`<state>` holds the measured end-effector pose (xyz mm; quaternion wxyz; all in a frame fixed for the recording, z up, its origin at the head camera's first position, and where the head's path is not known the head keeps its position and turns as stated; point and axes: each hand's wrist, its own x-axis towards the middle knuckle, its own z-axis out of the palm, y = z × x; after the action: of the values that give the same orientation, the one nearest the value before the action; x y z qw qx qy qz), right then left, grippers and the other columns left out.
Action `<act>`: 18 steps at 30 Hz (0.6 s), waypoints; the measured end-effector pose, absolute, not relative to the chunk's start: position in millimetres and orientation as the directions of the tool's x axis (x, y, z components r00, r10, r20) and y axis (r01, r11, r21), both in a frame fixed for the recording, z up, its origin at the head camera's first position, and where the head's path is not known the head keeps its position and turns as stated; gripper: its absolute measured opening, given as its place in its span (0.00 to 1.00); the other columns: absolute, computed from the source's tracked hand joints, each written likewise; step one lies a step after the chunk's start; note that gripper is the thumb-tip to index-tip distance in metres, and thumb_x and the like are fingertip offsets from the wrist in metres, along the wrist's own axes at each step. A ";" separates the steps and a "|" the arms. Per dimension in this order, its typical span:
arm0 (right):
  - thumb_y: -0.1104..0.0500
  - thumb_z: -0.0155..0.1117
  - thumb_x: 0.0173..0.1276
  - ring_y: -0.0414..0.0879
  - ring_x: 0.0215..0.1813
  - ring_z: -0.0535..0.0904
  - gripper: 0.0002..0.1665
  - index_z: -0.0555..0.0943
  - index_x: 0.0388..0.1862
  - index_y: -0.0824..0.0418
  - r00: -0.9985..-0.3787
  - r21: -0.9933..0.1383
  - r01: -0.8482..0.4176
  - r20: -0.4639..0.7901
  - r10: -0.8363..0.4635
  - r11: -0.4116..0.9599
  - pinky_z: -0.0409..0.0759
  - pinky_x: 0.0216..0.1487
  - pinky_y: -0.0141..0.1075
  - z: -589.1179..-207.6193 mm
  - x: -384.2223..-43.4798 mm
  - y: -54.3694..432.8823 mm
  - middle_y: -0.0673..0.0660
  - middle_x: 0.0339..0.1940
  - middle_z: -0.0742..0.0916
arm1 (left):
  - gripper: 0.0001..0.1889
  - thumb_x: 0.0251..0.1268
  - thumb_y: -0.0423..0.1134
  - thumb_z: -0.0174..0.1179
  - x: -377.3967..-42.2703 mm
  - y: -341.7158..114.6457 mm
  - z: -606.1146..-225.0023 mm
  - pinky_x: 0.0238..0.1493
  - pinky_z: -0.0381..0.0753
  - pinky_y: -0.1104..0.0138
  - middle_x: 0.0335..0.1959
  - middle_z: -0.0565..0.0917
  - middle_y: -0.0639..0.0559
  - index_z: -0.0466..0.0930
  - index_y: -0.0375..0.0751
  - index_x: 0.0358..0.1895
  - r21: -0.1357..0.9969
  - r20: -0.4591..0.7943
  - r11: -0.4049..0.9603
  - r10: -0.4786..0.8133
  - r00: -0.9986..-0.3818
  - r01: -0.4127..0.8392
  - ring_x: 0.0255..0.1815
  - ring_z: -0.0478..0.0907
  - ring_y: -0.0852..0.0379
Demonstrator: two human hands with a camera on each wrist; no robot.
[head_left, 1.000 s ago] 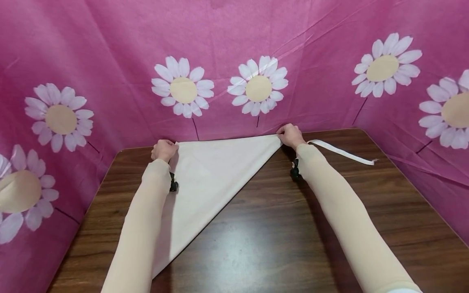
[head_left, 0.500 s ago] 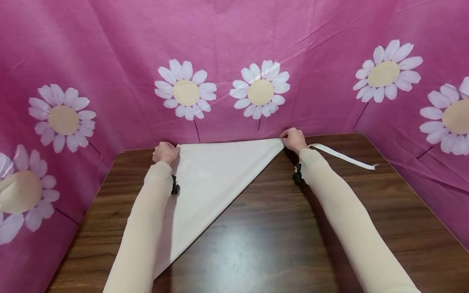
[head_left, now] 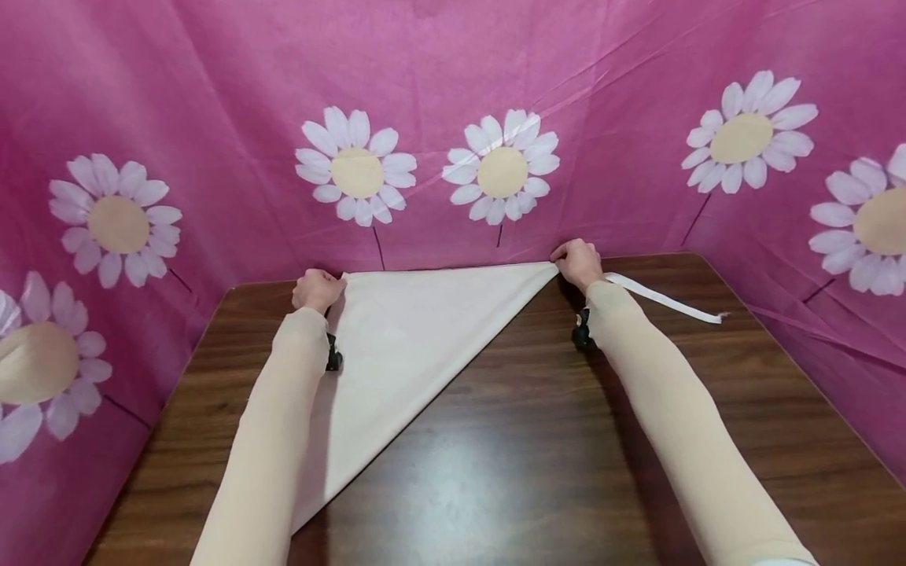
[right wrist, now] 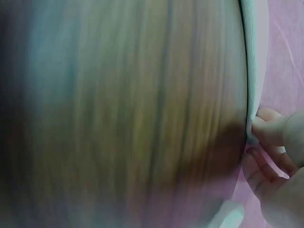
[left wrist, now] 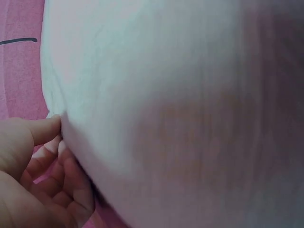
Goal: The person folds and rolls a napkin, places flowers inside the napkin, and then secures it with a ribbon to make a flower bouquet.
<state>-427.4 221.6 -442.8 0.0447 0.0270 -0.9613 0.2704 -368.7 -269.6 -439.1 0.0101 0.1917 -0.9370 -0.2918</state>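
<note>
A white cloth point(head_left: 410, 338), folded into a triangle, lies on the wooden table with its straight edge along the far side. At its far left corner my left hand point(head_left: 317, 289) pinches the fabric; the left wrist view shows thumb and fingertips point(left wrist: 47, 130) closed on the corner. My right hand point(head_left: 579, 263) pinches the pointed far right corner, seen between thumb and finger in the right wrist view, where the cloth point(right wrist: 254, 71) runs as a narrow band. Part of the cloth's near left side is hidden under my left forearm.
A narrow white strap point(head_left: 668, 300) lies on the table right of my right hand. The brown wooden table point(head_left: 538, 456) meets a pink curtain point(head_left: 439, 55) with daisies at the back and both sides.
My right hand has shifted slightly right, drawing the cloth's right corner with it. The left hand still pinches its corner in nearly the same place.
</note>
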 end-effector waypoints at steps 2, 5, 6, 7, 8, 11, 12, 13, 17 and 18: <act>0.68 0.57 0.71 0.68 0.68 0.70 0.14 0.88 0.49 0.67 -0.995 -0.524 -0.072 0.102 -0.021 0.848 0.65 0.69 0.57 -441.4 -426.9 227.5 0.66 0.58 0.85 | 0.16 0.70 0.49 0.58 -367.6 -270.6 -437.2 0.50 0.77 0.47 0.33 0.84 0.46 0.81 0.40 0.31 0.549 -0.096 0.765 -0.343 -0.934 -0.338 0.42 0.79 0.40; 0.68 0.54 0.72 0.68 0.69 0.68 0.16 0.87 0.51 0.68 -0.995 -0.555 -0.066 0.100 -0.012 0.829 0.64 0.70 0.58 -437.2 -423.2 236.5 0.67 0.58 0.84 | 0.13 0.70 0.45 0.59 -363.4 -271.0 -435.7 0.55 0.76 0.46 0.40 0.85 0.43 0.84 0.38 0.36 0.557 -0.109 0.766 -0.317 -0.942 -0.322 0.47 0.79 0.38; 0.69 0.53 0.72 0.68 0.69 0.68 0.17 0.86 0.51 0.67 -0.995 -0.560 -0.067 0.101 -0.012 0.826 0.64 0.70 0.58 -435.5 -421.8 239.2 0.67 0.58 0.84 | 0.13 0.70 0.44 0.59 -362.0 -271.1 -435.4 0.56 0.75 0.46 0.41 0.85 0.42 0.85 0.37 0.37 0.560 -0.109 0.765 -0.312 -0.944 -0.318 0.48 0.79 0.38; 0.68 0.52 0.73 0.68 0.69 0.69 0.17 0.86 0.52 0.67 -0.995 -0.563 -0.069 0.104 -0.013 0.824 0.65 0.70 0.58 -433.9 -420.4 241.5 0.67 0.58 0.84 | 0.12 0.69 0.43 0.59 -360.4 -271.0 -435.1 0.58 0.75 0.46 0.43 0.86 0.42 0.86 0.37 0.38 0.560 -0.106 0.767 -0.308 -0.945 -0.313 0.49 0.79 0.37; 0.68 0.51 0.73 0.67 0.68 0.70 0.18 0.86 0.52 0.67 -0.994 -0.560 -0.077 0.108 -0.019 0.825 0.65 0.69 0.58 -431.9 -418.9 243.0 0.67 0.58 0.85 | 0.12 0.69 0.42 0.59 -359.1 -270.8 -434.7 0.59 0.74 0.46 0.44 0.86 0.41 0.86 0.37 0.39 0.561 -0.100 0.768 -0.307 -0.946 -0.309 0.50 0.79 0.37; 0.66 0.51 0.73 0.66 0.63 0.74 0.18 0.86 0.53 0.68 -0.989 -0.516 -0.134 0.120 -0.084 0.846 0.69 0.65 0.58 -426.8 -413.8 244.6 0.68 0.56 0.85 | 0.11 0.68 0.41 0.60 -355.4 -270.4 -432.9 0.61 0.73 0.46 0.46 0.86 0.40 0.86 0.36 0.41 0.561 -0.084 0.777 -0.291 -0.953 -0.286 0.53 0.78 0.36; 0.65 0.52 0.73 0.66 0.61 0.76 0.18 0.85 0.53 0.69 -0.986 -0.490 -0.163 0.122 -0.118 0.856 0.71 0.64 0.58 -426.0 -412.3 244.0 0.68 0.56 0.85 | 0.11 0.68 0.41 0.61 -354.1 -270.4 -432.2 0.61 0.73 0.46 0.47 0.85 0.40 0.86 0.36 0.42 0.559 -0.078 0.782 -0.282 -0.956 -0.276 0.53 0.78 0.35; 0.64 0.54 0.74 0.66 0.60 0.77 0.18 0.85 0.55 0.69 -0.981 -0.469 -0.192 0.114 -0.156 0.862 0.72 0.63 0.58 -425.7 -410.8 243.2 0.69 0.56 0.85 | 0.11 0.68 0.41 0.61 -352.5 -270.3 -431.1 0.61 0.73 0.46 0.48 0.85 0.40 0.86 0.36 0.43 0.555 -0.074 0.789 -0.269 -0.960 -0.264 0.54 0.78 0.35; 0.56 0.55 0.78 0.68 0.66 0.74 0.24 0.78 0.64 0.72 -0.939 -0.373 -0.323 0.010 -0.344 0.870 0.70 0.66 0.58 -428.6 -406.4 238.3 0.72 0.62 0.81 | 0.13 0.67 0.39 0.64 -345.3 -271.0 -425.9 0.61 0.72 0.44 0.51 0.84 0.38 0.86 0.35 0.47 0.553 -0.069 0.802 -0.227 -0.971 -0.227 0.56 0.76 0.33; 0.55 0.55 0.79 0.68 0.67 0.73 0.26 0.76 0.66 0.73 -0.926 -0.365 -0.342 -0.026 -0.376 0.866 0.69 0.67 0.58 -429.9 -405.9 236.9 0.72 0.64 0.79 | 0.13 0.66 0.39 0.65 -343.5 -271.3 -424.7 0.61 0.73 0.44 0.51 0.85 0.38 0.86 0.35 0.48 0.556 -0.067 0.801 -0.225 -0.972 -0.224 0.55 0.76 0.34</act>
<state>-405.9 236.9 -429.9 -0.0481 0.1860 -0.9648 0.1798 -343.5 -271.3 -424.7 0.0010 0.1181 -0.9489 -0.2926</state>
